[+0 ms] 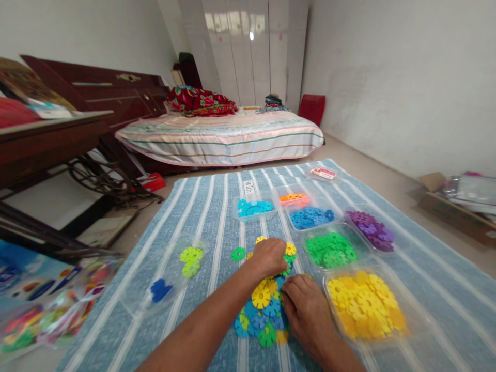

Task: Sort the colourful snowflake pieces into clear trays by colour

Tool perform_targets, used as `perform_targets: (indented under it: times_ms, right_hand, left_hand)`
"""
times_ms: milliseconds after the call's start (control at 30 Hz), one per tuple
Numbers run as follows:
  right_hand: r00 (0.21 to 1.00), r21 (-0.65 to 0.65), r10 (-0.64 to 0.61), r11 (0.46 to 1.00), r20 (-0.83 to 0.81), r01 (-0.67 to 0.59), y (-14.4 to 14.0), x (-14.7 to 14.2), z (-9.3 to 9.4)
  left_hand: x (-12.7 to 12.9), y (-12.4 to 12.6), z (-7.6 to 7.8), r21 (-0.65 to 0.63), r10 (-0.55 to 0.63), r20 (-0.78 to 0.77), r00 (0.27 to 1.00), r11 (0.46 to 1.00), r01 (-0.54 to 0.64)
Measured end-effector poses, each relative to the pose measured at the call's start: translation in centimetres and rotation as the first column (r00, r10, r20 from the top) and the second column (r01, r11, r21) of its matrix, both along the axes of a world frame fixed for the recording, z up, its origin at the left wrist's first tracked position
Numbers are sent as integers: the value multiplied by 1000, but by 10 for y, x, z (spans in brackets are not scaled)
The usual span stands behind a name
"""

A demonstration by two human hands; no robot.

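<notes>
A mixed pile of flower-shaped plastic discs [260, 313], in blue, yellow and green, lies on the striped cloth in front of me. My left hand [271, 256] reaches over its far end, fingers curled down beside green and yellow discs [289, 249]; what they grip is hidden. Against the pile's right side rests my right hand [306, 307], its fingers bent inward, and I cannot see what is in them. A single green disc [238, 253] lies left of my left hand. Close by on the right stands a clear tub of yellow discs [366, 302].
Clear tubs hold green discs [331, 250], purple discs [371, 230], blue discs [311, 218], orange discs [293, 198] and light-blue discs [254, 207]. At left, a clear tray [135, 294] carries lime discs [191, 261] and dark-blue discs [160, 290]. Beyond the cloth-covered table [201, 206] stands a bed [225, 139].
</notes>
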State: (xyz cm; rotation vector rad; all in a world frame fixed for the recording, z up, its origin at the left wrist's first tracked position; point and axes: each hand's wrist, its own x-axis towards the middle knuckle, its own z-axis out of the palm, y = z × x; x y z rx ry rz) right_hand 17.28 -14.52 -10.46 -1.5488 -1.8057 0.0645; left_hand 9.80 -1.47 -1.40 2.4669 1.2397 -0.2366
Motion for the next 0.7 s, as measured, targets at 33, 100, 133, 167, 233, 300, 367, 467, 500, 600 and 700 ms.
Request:
perform_targets:
  times_ms: [33,100,133,167,233,300,367,467,500,600,700]
  right_hand:
    - [1000,0,-1,1000,-1,1,0,0,0]
    - [1000,5,-2,1000,-3,2,0,0,1]
    - [1000,10,-2,1000,-4,2,0,-1,1]
    - [1000,15,-4,1000,-6,4,0,-1,1]
    - [1000,18,-7,1000,-7,7,0,-1,1]
    - [1000,7,-8,1000,-7,8,0,-1,2]
    - [1000,-5,-4,1000,-8,4,0,-1,2]
    - [1000,-21,3,1000,-17,-4,0,-1,3]
    - [1000,-24,5,1000,-20,-5,0,-1,2]
    - [1000,-27,0,1000,-24,-1,0,-1,1]
    - [1000,-23,-13,1000,-18,12,0,-2,0]
  left_hand:
    - [-1,0,-1,-5,-2,7,1000,1000,2]
    - [-4,2,-3,-24,3,32,999,1000,-2]
    - [-5,3,-5,-38,11,49,999,999,-9]
    - [-7,5,-6,-56,22,70,997,998,-18]
    - [-8,9,-6,-99,49,126,991,994,-36]
    - [-7,11,-3,-147,77,195,978,988,-48]
    - [0,13,3,-194,100,267,959,980,-48]
    - [14,14,14,-234,142,390,910,971,-51]
    - [19,15,17,-222,154,415,897,973,-64]
    - [24,19,17,-134,165,386,908,983,-122]
    - [20,21,9,-41,163,246,956,987,-157]
